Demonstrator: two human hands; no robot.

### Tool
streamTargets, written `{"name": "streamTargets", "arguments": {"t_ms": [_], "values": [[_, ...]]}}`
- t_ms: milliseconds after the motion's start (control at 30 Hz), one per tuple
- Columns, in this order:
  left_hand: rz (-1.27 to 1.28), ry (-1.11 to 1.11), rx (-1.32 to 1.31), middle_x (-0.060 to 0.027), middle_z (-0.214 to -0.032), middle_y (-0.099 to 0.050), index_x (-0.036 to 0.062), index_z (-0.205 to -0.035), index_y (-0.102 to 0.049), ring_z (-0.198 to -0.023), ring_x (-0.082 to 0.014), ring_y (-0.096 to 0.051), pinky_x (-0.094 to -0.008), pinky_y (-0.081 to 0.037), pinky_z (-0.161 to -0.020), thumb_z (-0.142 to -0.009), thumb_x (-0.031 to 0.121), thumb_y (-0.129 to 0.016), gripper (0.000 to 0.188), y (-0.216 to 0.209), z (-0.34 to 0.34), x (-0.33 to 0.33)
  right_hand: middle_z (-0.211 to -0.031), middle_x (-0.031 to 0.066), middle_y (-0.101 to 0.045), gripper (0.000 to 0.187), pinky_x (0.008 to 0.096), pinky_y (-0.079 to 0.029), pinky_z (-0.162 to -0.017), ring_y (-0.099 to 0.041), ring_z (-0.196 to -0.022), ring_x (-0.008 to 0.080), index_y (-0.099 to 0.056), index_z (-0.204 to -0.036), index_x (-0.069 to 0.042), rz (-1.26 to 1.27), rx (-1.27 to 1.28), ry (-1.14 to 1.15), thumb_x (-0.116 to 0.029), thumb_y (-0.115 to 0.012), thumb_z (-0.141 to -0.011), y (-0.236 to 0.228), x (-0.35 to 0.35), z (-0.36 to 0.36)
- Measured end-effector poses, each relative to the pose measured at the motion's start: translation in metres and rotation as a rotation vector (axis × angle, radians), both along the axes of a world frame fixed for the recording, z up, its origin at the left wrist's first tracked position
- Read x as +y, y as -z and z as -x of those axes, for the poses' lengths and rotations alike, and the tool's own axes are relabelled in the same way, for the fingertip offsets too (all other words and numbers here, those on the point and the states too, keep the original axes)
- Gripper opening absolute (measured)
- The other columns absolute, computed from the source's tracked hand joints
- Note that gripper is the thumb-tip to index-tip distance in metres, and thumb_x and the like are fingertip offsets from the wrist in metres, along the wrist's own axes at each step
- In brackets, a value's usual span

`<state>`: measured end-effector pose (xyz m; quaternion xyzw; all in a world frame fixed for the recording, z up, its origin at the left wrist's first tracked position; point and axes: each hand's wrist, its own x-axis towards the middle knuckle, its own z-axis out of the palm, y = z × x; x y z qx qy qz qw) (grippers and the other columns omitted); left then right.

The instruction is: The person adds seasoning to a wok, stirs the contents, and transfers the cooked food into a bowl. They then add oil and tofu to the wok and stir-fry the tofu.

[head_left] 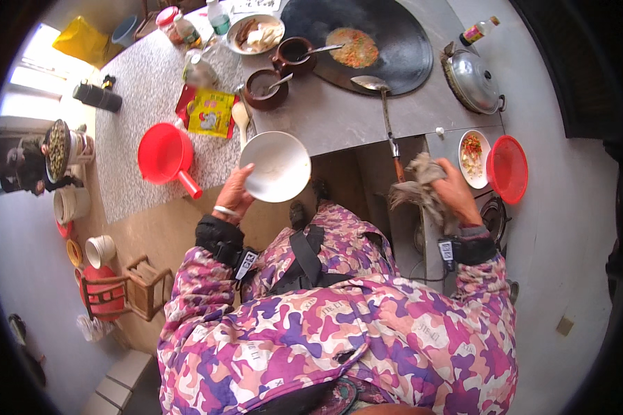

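Observation:
My left hand [235, 191] grips a white bowl [277, 167] by its rim, thumb over the edge, in front of the counter. The bowl looks bare inside but for faint marks. A crumpled grey cloth [422, 188] hangs from my right hand [454, 194], whose fingers close round it. Just beyond the cloth, a long-handled spatula [386, 111] rests with its blade on the edge of a large black wok [412, 52]. Chopped orange and green food [353, 48] lies in the wok. Right of my right hand are an oval white dish [472, 173] with chopped food and a red basket [507, 169].
On the counter [135, 90] stand a red dipper [165, 153], a yellow packet [212, 113], two brown pots [266, 90] with spoons, and a bowl of food [255, 34]. A lidded metal pot [472, 77] stands right of the wok. A wooden chair [142, 287] is on the floor at left.

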<state>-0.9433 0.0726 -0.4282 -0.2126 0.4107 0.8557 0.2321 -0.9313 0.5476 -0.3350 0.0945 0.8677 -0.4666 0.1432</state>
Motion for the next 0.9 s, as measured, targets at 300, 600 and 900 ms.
{"name": "streamTargets", "arguments": {"t_ms": [300,600,900], "values": [[0.045,0.041,-0.050,-0.0120,-0.123,-0.052,0.0046,-0.123,-0.043,-0.109,-0.0281,-0.055,-0.0459,-0.049,-0.090,-0.091,0.013,-0.054,0.036,0.044,0.089,0.058,-0.095,0.0291,-0.059,0.044,0.0495,-0.045,-0.078,-0.056,-0.088,0.0480,-0.048,-0.117,0.002,-0.808,0.170,0.185,-0.006,-0.055,-0.074,0.136,0.139,-0.017],[0.056,0.030,-0.095,-0.0114,-0.120,-0.052,0.0065,-0.120,-0.044,-0.106,-0.0289,-0.056,-0.0503,-0.051,-0.084,-0.090,0.010,-0.052,0.031,0.047,0.092,0.057,-0.086,0.0058,-0.063,0.046,0.0260,-0.044,-0.063,-0.059,-0.077,0.0115,-0.056,-0.109,-0.004,0.280,-0.252,0.157,-0.043,-0.061,-0.086,0.124,0.005,0.001],[0.084,0.084,-0.110,-0.0126,-0.120,-0.055,0.0074,-0.129,-0.040,-0.101,-0.0320,-0.060,-0.0546,-0.052,-0.080,-0.090,0.007,-0.049,0.040,0.054,0.086,0.072,-0.059,-0.0012,-0.048,0.013,0.0250,-0.039,-0.041,-0.042,-0.046,0.0090,-0.052,-0.096,-0.007,0.959,-0.596,0.236,-0.014,-0.058,-0.086,0.148,-0.046,0.004]]}}
